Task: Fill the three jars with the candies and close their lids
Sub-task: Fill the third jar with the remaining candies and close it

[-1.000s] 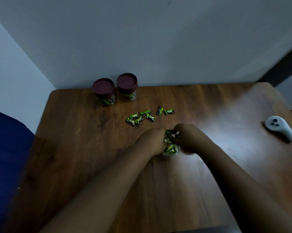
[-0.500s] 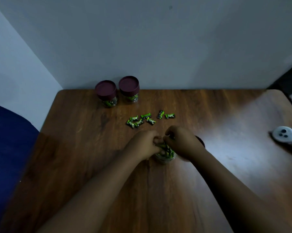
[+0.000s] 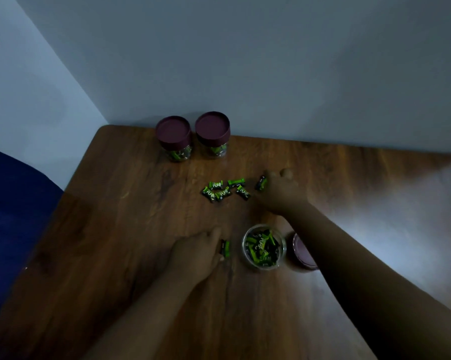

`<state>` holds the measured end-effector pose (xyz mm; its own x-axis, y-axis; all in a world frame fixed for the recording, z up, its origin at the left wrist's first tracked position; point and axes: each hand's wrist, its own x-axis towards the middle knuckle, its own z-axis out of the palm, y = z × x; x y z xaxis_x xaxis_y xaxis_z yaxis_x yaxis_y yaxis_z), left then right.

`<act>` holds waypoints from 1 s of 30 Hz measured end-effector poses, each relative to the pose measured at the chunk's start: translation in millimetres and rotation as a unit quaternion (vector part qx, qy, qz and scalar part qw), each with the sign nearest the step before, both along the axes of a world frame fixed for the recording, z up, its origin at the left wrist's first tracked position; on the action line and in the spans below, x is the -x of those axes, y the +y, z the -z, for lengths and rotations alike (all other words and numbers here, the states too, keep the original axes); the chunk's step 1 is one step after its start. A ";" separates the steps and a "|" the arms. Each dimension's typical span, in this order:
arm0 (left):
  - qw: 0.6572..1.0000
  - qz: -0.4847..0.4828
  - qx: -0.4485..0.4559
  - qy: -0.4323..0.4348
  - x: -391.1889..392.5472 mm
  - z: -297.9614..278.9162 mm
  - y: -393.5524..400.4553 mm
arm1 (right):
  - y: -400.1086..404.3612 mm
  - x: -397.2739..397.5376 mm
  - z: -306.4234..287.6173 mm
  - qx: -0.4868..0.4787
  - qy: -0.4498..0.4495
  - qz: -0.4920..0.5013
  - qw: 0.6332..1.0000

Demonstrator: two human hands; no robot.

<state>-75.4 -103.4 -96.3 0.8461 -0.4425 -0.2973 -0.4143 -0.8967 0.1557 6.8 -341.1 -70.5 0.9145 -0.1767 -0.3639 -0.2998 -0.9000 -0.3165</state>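
Far left: dark blue surface [image 3: 14, 203] off the counter's edge, unclear what. Wooden counter [image 3: 115, 242] w/ two closed jars at the back near the wall: left closed jar [image 3: 174, 138] and right closed jar [image 3: 213, 134], side by side, nearly touching, both w/ maroon lids on and green candies visible through the clear lower part. Left hand [image 3: 197, 253] resting palm-down on counter towards the near side, fingers loosely curled; fingertips at a single candy [image 3: 225, 248] lying just left of the open jar; can't tell if pinched or only touched. Mid-counter: loose candies [image 3: 225, 189], green-black wrappers, small cluster between the closed jars and the open jar, apart from both. Open jar [image 3: 264, 246] upright, no lid, packed w/ candies nearly to the rim. Right hand [image 3: 281, 190] reaching over past the open jar, fingers bent down onto counter just right of the cluster, beside one more candy [image 3: 261, 183] at its fingertips; grip not visible, can't tell if holding anything. Loose lid [image 3: 304, 253] flat on counter just right of open jar, partly hidden under right forearm. Far right of counter washed out by glare.
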 end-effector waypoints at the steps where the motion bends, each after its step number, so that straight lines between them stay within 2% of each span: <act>1: 1.000 0.000 0.009 -0.004 -3.8 0.5 -5.7 | 3.3 -7.3 5.8 0.008 0.024 -0.016 1.000; 3: 1.000 0.026 0.008 -0.001 -11.7 1.9 -17.5 | 11.5 -20.0 14.6 0.032 0.047 -0.066 0.996; 7: 0.998 0.061 -0.017 -0.016 -24.6 0.9 -34.1 | 26.9 -32.8 26.2 0.041 0.007 -0.146 0.988; 11: 0.998 0.020 -0.049 -0.015 -40.0 -3.9 -38.1 | 33.1 -27.8 33.7 0.081 -0.044 -0.221 0.971; 14: 0.998 -0.043 -0.025 -0.031 -60.4 -11.5 -33.4 | 32.6 -22.3 33.1 0.088 -0.074 -0.238 0.965; 18: 0.991 -0.089 0.008 -0.097 -93.9 -11.3 -32.7 | 31.9 -15.9 28.4 0.109 -0.090 -0.260 0.955; 20: 0.990 -0.097 -0.018 -0.100 -105.7 -4.0 -37.7 | 31.9 -16.8 27.4 0.098 -0.082 -0.256 0.958; 23: 0.993 -0.093 -0.054 -0.040 -110.6 10.6 -43.4 | 25.5 -24.5 25.0 0.056 -0.043 -0.205 0.976; 25: 0.995 -0.087 -0.042 -0.017 -108.2 18.1 -44.6 | 18.0 -25.3 24.8 0.038 -0.033 -0.169 0.984; 27: 0.996 -0.078 -0.021 -0.031 -103.8 19.6 -46.2 | 12.4 -20.7 26.1 0.025 -0.033 -0.142 0.989; 30: 0.996 -0.061 -0.047 -0.047 -98.3 16.0 -48.4 | 10.0 -13.9 25.8 0.008 -0.013 -0.114 0.993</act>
<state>22.9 -151.8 -112.3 0.9180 -0.3077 -0.2503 -0.3092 -0.9504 0.0342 20.6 -331.1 -96.4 0.9407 0.0302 -0.3379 -0.0795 -0.9487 -0.3060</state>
